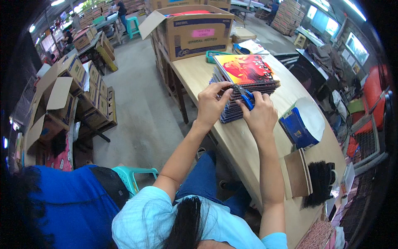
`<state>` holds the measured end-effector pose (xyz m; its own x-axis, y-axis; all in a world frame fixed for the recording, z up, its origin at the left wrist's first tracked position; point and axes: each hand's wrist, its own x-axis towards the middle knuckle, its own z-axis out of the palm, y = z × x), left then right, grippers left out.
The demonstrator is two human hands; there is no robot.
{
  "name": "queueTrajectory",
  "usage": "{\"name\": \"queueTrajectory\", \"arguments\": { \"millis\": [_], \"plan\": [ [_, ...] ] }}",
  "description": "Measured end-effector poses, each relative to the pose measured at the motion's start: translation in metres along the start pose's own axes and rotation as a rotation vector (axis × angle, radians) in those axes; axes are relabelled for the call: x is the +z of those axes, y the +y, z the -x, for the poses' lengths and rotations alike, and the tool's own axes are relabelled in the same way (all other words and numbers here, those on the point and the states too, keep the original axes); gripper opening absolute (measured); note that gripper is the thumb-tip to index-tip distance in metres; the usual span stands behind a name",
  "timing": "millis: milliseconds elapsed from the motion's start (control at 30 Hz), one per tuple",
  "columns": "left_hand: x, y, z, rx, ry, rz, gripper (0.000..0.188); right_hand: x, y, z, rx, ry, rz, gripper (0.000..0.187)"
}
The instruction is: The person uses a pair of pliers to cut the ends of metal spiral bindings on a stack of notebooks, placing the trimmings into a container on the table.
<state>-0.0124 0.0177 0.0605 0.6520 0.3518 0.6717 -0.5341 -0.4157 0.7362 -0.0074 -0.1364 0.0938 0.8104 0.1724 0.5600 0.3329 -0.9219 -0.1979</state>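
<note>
Head view: on the worktop [195, 71] at your one o'clock stands a notebook stack [247, 69]. Your right hand [262, 114] grasps pliers [247, 98] at its near edge; your left hand [210, 101] touches beside their tips, its grip unclear.

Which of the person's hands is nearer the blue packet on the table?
Right. The right hand, gripping blue-handled pliers, is left of the blue packet without touching it; the left hand is farther left, by the notebook stack.

Pale table [242, 143] with notebook stack [251, 70], cardboard box [199, 35]
</note>
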Motion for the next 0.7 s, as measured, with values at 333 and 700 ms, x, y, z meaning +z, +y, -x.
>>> {"name": "queueTrajectory", "arguments": {
  "millis": [333, 700],
  "plan": [
    [0.003, -0.006, 0.003, 0.068, -0.002, 0.030, 0.020, -0.008, -0.005, -0.002, -0.018, -0.026, -0.012, 0.044],
    [0.002, -0.010, 0.004, 0.068, 0.047, 0.028, 0.019, -0.011, 0.002, 0.001, -0.029, 0.042, 0.052, 0.049]
  ]
}}
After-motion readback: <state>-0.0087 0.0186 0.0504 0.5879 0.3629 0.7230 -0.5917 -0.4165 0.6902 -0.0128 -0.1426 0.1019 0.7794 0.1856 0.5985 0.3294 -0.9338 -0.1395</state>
